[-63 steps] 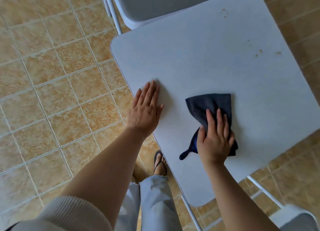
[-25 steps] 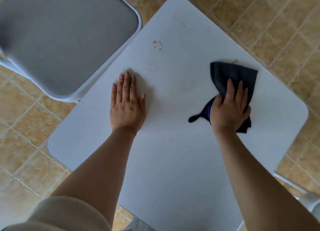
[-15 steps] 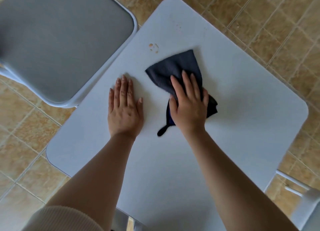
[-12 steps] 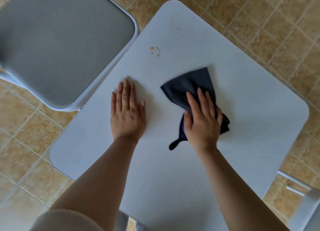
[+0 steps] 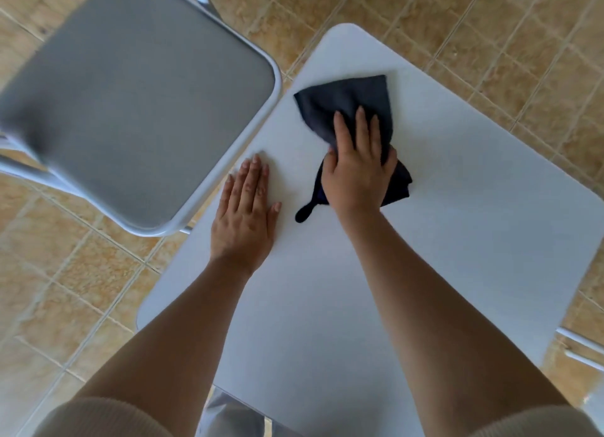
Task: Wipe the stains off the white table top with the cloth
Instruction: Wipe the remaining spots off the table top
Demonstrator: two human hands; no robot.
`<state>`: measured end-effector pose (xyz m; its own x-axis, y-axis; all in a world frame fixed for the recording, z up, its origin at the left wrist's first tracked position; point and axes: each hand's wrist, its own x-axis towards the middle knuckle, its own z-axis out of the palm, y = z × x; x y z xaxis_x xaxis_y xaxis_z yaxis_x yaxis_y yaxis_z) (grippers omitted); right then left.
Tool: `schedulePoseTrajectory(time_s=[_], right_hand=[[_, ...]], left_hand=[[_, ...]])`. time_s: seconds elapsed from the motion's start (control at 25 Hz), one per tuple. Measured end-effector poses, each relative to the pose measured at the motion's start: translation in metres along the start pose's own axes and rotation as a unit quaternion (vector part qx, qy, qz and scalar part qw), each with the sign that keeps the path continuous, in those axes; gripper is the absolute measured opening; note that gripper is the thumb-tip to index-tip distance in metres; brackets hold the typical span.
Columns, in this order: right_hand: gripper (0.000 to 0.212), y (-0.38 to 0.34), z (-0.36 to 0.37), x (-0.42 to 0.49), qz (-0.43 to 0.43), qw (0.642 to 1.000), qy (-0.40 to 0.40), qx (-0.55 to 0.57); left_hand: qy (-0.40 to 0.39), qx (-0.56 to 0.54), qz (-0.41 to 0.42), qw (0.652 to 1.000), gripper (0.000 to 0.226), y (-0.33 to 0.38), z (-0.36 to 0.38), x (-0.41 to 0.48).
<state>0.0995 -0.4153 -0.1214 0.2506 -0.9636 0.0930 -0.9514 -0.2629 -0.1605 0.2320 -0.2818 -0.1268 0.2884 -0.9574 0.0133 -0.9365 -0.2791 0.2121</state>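
Head view: right hand presses the cloth flat-fingered; left hand lies flat on the table top beside it, with the chair just left of it.

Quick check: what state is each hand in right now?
Left hand: open, flat on the white table top.
Right hand: open, pressing down flat on the dark cloth.

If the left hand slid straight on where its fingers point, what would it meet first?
The left hand meets only bare white table top, then probably its edge beside the grey padded chair seat; the dark blue cloth lies rightward.
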Motion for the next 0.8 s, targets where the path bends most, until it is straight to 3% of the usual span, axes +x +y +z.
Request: schedulePoseTrajectory(time_s=[0.16,0.28,0.4,0.48,0.56,0.8], right_hand=[[0.048,0.002,-0.004,-0.059,-0.084,0.996,0.009,0.0],[0.047,0.04,-0.018,-0.095,-0.096,0.995,0.009,-0.024],[0.049,0.06,-0.018,-0.078,0.002,0.999,0.003,-0.053],[0.05,0.044,-0.013,-0.048,0.108,0.994,0.009,-0.028],[0.051,0.017,-0.007,-0.024,0.147,0.989,0.01,-0.005],[0.048,0.007,-0.01,-0.092,-0.034,0.999,0.005,-0.003]], left_hand=[[0.009,0.002,-0.004,1.0,0.06,-0.001,0.004,-0.002],[-0.001,0.0,-0.002,1.0,0.06,0.0,0.001,0.0],[-0.009,0.0,-0.001,1.0,0.061,-0.001,0.001,0.002],[-0.015,0.009,0.0,1.0,0.062,0.0,0.001,0.001],[-0.015,0.008,-0.001,1.0,0.062,0.0,0.001,0.002],[0.023,-0.052,-0.037,0.998,0.061,0.009,-0.001,0.009]])
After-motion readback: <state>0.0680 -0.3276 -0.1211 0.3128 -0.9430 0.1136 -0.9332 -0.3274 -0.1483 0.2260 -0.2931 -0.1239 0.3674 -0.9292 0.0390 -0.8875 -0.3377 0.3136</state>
